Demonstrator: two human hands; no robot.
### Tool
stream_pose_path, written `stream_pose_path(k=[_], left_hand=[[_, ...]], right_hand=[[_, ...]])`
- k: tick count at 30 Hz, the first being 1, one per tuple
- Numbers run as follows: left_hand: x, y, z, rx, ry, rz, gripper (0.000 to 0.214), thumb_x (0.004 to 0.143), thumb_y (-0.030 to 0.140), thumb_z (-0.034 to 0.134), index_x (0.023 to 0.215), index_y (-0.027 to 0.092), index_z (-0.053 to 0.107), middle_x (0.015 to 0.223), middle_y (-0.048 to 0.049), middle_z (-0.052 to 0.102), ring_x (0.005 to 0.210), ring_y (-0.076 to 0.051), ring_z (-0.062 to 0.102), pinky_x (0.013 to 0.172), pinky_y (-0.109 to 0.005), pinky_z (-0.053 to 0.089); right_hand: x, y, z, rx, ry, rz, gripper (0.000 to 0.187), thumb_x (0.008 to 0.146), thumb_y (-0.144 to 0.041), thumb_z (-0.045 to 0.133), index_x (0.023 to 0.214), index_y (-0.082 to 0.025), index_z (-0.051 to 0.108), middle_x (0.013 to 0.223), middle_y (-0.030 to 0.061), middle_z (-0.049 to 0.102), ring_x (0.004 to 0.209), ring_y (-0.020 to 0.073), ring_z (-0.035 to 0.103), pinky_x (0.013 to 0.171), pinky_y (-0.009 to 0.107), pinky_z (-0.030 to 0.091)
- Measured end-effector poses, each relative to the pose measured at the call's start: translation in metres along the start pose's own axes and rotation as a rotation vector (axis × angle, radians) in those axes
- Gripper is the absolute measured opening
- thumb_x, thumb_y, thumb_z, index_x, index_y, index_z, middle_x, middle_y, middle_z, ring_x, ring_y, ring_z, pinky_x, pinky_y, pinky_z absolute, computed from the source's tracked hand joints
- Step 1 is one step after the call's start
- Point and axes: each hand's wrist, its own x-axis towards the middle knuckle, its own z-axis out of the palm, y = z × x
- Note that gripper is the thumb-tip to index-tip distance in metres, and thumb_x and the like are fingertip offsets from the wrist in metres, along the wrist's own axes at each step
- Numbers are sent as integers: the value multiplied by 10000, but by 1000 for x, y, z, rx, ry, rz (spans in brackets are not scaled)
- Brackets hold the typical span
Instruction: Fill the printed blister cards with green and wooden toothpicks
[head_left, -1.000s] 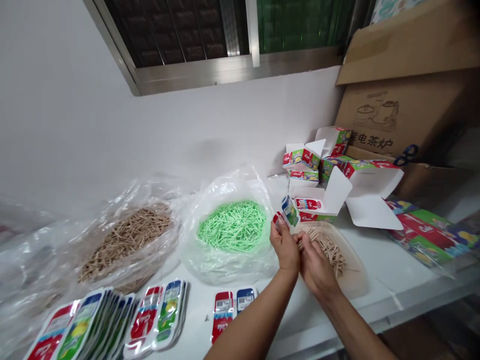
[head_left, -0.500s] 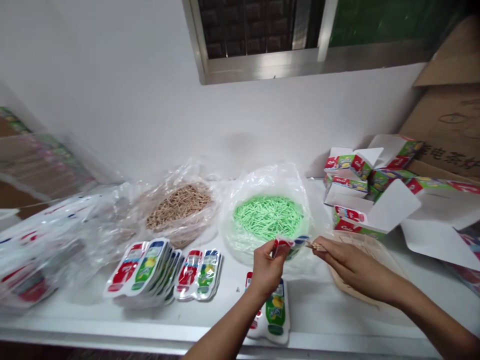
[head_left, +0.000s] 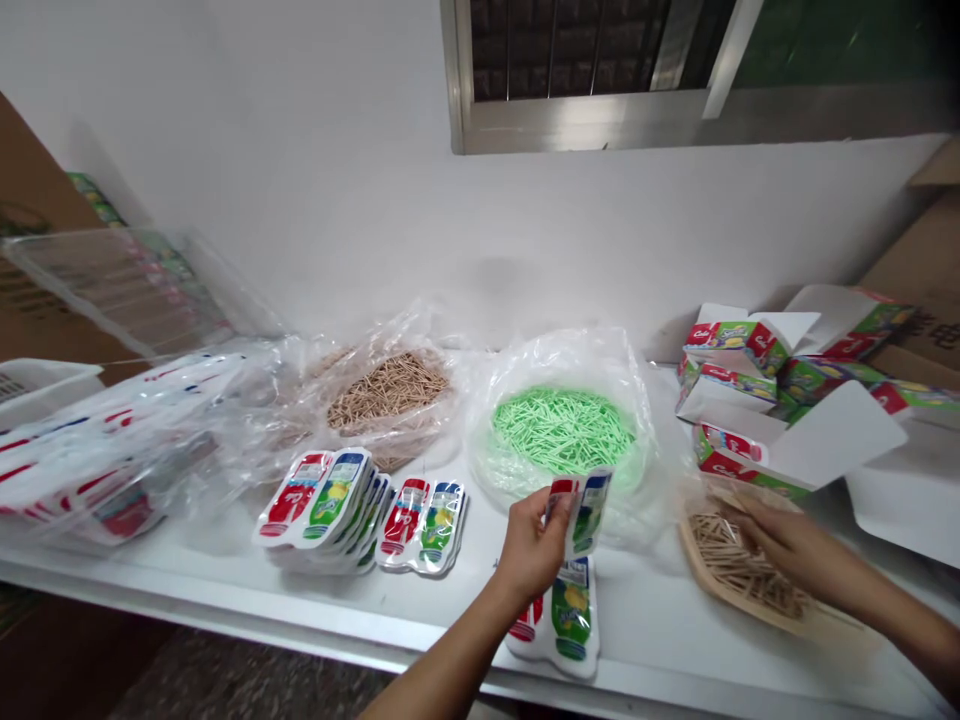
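Observation:
My left hand (head_left: 534,545) is closed on a printed packet (head_left: 589,512) shaped like a red bottle beside a green bottle. The packet is held tilted up, and my thumb covers part of its red side. Below it on the table lies a small stack of like packets (head_left: 573,622), partly hidden by my left wrist. At the right, my right hand (head_left: 784,545) reaches into a shallow tan tray (head_left: 701,570) of short brown sticks (head_left: 750,570). Its fingers are drawn together down at the sticks; what is between them is hidden.
Behind my left hand stands a clear bag of green sticks (head_left: 562,430), with a bag of brown sticks (head_left: 390,390) left of it. Stacked packets (head_left: 315,505) and a smaller pile (head_left: 421,530) lie left. Open printed cartons (head_left: 739,455) crowd the right; wrapped packs (head_left: 112,430) fill the far left.
My right hand, which held brown sticks at the packet's edge, has moved right and down to the tray. My left hand has turned the packet's printed face towards me. The view has swung left.

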Motion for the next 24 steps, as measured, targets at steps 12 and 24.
stream_pose_path(k=[12,24], left_hand=[[-3,-3,11,39,-54,-47,147,806,280,567,728,155,577,631,30,498,622,-124,425,589,-224,342],[-13,12,-2,471,-61,216,149,877,226,450,768,178,540,719,-7,565,671,-145,505,622,-245,370]], right_hand=[[13,-64,-25,51,-38,-124,312,929,-348,332,1150,-243,526,1188,120,620,1066,290,580,875,430,464],[28,-186,-55,2,-407,-315,199,938,-256,332,943,-204,524,856,75,673,777,219,624,665,293,430]])
